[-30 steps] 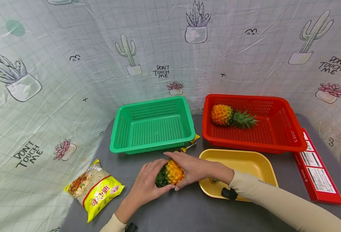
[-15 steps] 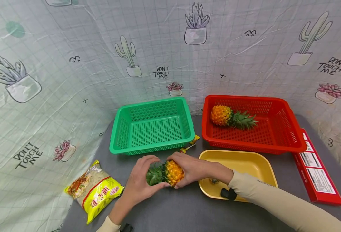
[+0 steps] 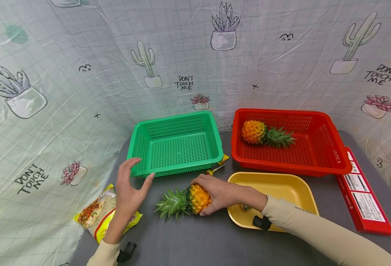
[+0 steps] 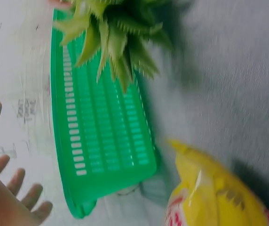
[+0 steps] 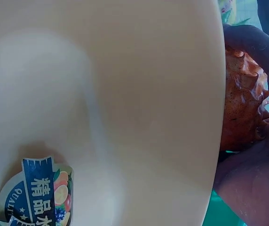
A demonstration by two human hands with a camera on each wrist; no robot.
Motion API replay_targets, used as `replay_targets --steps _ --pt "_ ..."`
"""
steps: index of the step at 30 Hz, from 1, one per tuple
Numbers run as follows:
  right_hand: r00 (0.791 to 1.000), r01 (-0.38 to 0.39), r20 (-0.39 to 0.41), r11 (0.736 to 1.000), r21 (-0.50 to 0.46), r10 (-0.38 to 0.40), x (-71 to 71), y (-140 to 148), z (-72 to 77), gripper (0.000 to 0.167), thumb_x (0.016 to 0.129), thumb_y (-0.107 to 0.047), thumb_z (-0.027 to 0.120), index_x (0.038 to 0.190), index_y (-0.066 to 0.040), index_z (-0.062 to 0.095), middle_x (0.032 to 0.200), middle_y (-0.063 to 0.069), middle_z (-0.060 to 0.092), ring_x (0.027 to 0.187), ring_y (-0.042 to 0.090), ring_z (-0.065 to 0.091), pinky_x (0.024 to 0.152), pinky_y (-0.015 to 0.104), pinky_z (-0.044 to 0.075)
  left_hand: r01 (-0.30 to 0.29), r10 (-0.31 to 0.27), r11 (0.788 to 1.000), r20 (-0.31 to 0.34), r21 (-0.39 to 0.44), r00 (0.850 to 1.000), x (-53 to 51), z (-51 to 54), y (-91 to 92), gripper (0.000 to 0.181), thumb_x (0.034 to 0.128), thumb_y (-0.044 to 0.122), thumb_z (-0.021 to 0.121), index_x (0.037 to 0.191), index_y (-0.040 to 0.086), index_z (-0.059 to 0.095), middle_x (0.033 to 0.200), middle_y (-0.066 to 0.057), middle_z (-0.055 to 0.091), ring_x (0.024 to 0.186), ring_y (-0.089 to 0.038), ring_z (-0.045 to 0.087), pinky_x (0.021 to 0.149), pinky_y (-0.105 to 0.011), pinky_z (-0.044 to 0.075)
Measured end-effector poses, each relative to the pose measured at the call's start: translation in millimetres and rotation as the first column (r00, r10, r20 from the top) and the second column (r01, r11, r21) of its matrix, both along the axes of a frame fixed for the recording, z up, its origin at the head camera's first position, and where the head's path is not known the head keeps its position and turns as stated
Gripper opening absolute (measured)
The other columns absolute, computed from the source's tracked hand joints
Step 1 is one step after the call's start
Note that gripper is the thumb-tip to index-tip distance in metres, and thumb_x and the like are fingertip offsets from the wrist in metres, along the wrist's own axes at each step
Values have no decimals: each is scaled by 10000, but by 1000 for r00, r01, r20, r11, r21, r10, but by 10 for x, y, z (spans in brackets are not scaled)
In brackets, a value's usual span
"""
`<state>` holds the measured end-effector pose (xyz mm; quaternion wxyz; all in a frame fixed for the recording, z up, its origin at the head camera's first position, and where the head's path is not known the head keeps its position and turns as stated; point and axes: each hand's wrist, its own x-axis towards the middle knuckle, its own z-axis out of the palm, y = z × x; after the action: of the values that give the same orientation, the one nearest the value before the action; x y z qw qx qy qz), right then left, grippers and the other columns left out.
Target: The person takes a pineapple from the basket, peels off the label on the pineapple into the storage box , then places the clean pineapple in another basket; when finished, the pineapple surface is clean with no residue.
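Observation:
My right hand holds a small pineapple by its orange body, fingers over the top and thumb on the near side. Its leafy crown points left over the grey table. In the right wrist view the pineapple shows between the fingers, past the tray wall. My left hand is off the fruit, in front of the green basket and partly over a yellow noodle bag. Its fingers are spread and hold nothing. The left wrist view shows the crown beside the basket.
A second pineapple lies in the red basket at back right. Below it stands a yellow tray with fruit stickers inside. A red box lies at far right. A small yellow packet lies between the baskets.
My left hand has let go of the pineapple's crown and moved left towards the noodle bag, baring the leaves. My right hand has stayed on the fruit.

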<state>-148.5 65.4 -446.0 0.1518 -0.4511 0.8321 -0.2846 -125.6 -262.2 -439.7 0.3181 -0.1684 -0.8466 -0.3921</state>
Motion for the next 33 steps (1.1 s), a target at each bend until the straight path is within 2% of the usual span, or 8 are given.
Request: replay_targets --steps 7,12,15,18,23,24,26,33 --pt "1000 -11 -3 1000 -17 11 -3 5 -21 855 836 -428 881 1501 -57 492 1357 34 519 1151 147 518 989 354 471 -103 97 993 98 58 990 -143 -20 -189 680 913 141 830 1516 34 536 1541 -204 474 1430 -405 415 1081 -680 338" --pt "1000 -5 3 1000 -5 5 -8 3 -17 865 834 -447 880 1506 -67 489 1370 34 518 1155 140 516 993 348 469 -164 123 977 271 134 955 -237 -67 -285 754 972 188 781 1597 -4 405 1587 -244 406 1435 -470 399 1120 -661 336" --pt "1000 -1 7 1000 10 1 -8 7 -5 874 836 -458 879 1520 -91 476 1394 30 510 1171 136 513 1008 346 464 -193 95 958 402 211 911 -291 -68 -332 801 1007 242 748 1641 6 320 1627 -247 357 1475 -474 356 1144 -644 323" --pt "1000 4 12 1000 23 -4 -5 14 5 888 836 -471 883 1534 -117 464 1416 26 499 1190 137 508 1025 352 458 -231 53 932 524 280 850 -344 -58 -369 836 1028 320 720 1661 13 270 1662 -232 312 1518 -429 300 1171 -606 308" --pt "1000 0 10 999 32 0 4 13 16 921 824 -477 899 1551 -130 454 1438 40 492 1228 158 505 1048 379 450 -291 -20 891 670 348 742 -435 -89 -418 804 1054 389 661 1647 -15 299 1619 -240 370 1394 -331 438 1102 -452 410" --pt "1000 -4 6 1000 31 4 4 12 10 925 821 -478 901 1551 -128 454 1437 44 493 1232 161 505 1049 380 450 -297 -31 885 682 358 730 -454 -105 -424 776 1058 384 653 1637 -17 328 1580 -238 413 1329 -304 482 1052 -400 444" --pt "1000 -11 0 1000 29 11 9 8 6 938 812 -472 913 1551 -121 454 1431 48 496 1233 165 504 1052 381 449 -307 -37 878 693 367 720 -479 -134 -422 714 1064 365 647 1597 -39 398 1453 -207 522 1177 -200 563 967 -323 478" --pt "1000 -9 -7 999 41 10 9 14 5 956 800 -433 932 1561 -125 441 1443 43 491 1257 162 495 1073 370 436 -358 -6 843 673 402 740 -557 -190 -357 451 1041 177 678 1379 -108 592 1043 -34 630 786 -28 603 804 -271 547"
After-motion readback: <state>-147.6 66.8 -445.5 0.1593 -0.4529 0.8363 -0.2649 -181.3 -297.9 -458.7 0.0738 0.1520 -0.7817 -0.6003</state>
